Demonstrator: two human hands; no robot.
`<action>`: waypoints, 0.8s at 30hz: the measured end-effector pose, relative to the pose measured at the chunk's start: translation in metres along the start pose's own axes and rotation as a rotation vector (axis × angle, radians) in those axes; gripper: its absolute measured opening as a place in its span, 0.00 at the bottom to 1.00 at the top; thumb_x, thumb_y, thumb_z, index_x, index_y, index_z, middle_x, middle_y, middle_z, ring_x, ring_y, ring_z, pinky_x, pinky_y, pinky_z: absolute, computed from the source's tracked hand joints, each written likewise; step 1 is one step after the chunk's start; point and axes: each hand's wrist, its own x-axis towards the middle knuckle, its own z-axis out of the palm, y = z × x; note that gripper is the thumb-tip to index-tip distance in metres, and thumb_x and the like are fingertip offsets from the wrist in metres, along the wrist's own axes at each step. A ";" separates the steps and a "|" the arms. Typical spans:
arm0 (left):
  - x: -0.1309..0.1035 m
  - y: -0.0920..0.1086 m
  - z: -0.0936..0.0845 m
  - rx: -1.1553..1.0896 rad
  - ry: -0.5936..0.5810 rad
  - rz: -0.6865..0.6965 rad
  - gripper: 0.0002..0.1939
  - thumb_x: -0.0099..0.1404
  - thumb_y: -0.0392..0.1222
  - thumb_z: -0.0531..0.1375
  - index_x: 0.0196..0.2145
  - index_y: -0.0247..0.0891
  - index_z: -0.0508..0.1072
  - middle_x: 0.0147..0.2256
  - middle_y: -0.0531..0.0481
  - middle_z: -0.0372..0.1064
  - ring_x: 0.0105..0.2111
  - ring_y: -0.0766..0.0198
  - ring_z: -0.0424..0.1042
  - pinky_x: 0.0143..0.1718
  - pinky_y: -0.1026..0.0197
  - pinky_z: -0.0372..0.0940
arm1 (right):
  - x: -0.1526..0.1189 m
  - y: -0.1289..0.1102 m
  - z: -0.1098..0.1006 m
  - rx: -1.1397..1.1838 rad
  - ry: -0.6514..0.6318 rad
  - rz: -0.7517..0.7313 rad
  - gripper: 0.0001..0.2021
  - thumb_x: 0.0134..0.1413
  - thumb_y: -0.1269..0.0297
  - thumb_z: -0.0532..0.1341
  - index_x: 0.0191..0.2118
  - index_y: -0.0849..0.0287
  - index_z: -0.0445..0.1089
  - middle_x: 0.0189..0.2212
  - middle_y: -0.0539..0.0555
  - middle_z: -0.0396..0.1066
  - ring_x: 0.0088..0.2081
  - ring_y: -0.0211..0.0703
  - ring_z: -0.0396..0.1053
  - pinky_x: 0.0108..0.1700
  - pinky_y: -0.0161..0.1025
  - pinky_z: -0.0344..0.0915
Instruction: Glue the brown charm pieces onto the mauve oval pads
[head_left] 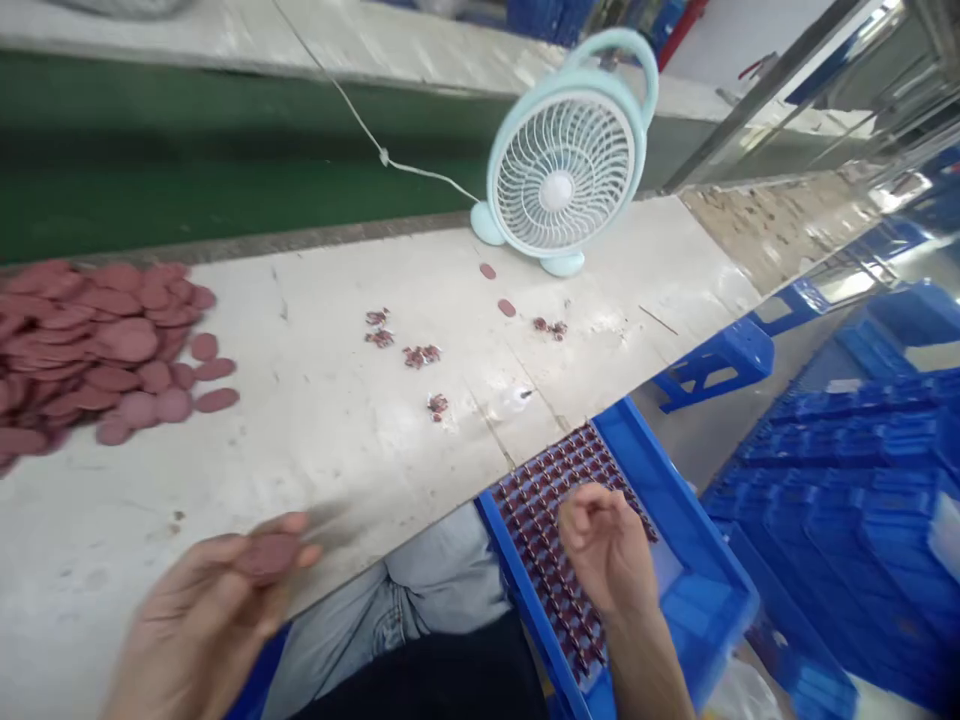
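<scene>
My left hand (199,615) is closed around a flat reddish-brown disc (268,557), held just above the front part of the white tabletop (315,440). To the right, over a blue crate (686,520), my right hand (611,550) has its fingers curled in. Whether anything is between those fingers I cannot make out. Beneath it, rows of small dark-red pieces with metallic bits (529,530) line the crate. A large pile of reddish discs (97,340) lies at the left on the table.
A light-blue fan (562,165) stands at the table's back edge, its cord running left. Small clusters of brown and metallic parts (422,356) and two loose discs (506,308) lie mid-table. Blue stools (720,355) and stacked blue crates (847,480) are to the right.
</scene>
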 end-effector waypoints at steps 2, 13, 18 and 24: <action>-0.004 -0.004 0.017 -0.105 -0.090 -0.036 0.11 0.48 0.44 0.76 0.30 0.49 0.81 0.38 0.51 0.83 0.33 0.51 0.82 0.18 0.68 0.64 | 0.004 -0.027 0.051 0.394 -0.352 0.113 0.38 0.60 0.30 0.42 0.40 0.59 0.75 0.22 0.47 0.60 0.17 0.33 0.52 0.11 0.28 0.46; -0.018 -0.027 0.045 -0.399 -0.307 -0.206 0.13 0.58 0.38 0.72 0.42 0.41 0.82 0.49 0.42 0.80 0.46 0.54 0.80 0.27 0.72 0.69 | 0.004 -0.078 0.127 0.887 -0.601 0.229 0.20 0.60 0.42 0.59 0.40 0.55 0.73 0.20 0.43 0.58 0.15 0.28 0.51 0.12 0.24 0.55; -0.017 -0.039 0.050 -0.460 -0.382 -0.226 0.11 0.61 0.35 0.70 0.43 0.40 0.81 0.47 0.42 0.81 0.45 0.56 0.80 0.32 0.71 0.71 | -0.050 -0.065 0.124 0.481 -0.503 -0.149 0.16 0.59 0.45 0.63 0.44 0.50 0.72 0.23 0.47 0.68 0.19 0.39 0.67 0.17 0.35 0.66; -0.022 -0.040 0.056 -0.479 -0.412 -0.207 0.12 0.59 0.35 0.71 0.42 0.42 0.82 0.47 0.44 0.81 0.41 0.62 0.81 0.35 0.70 0.72 | -0.066 -0.048 0.130 0.307 -0.289 -0.352 0.12 0.61 0.53 0.62 0.47 0.49 0.72 0.36 0.53 0.73 0.23 0.42 0.70 0.22 0.42 0.68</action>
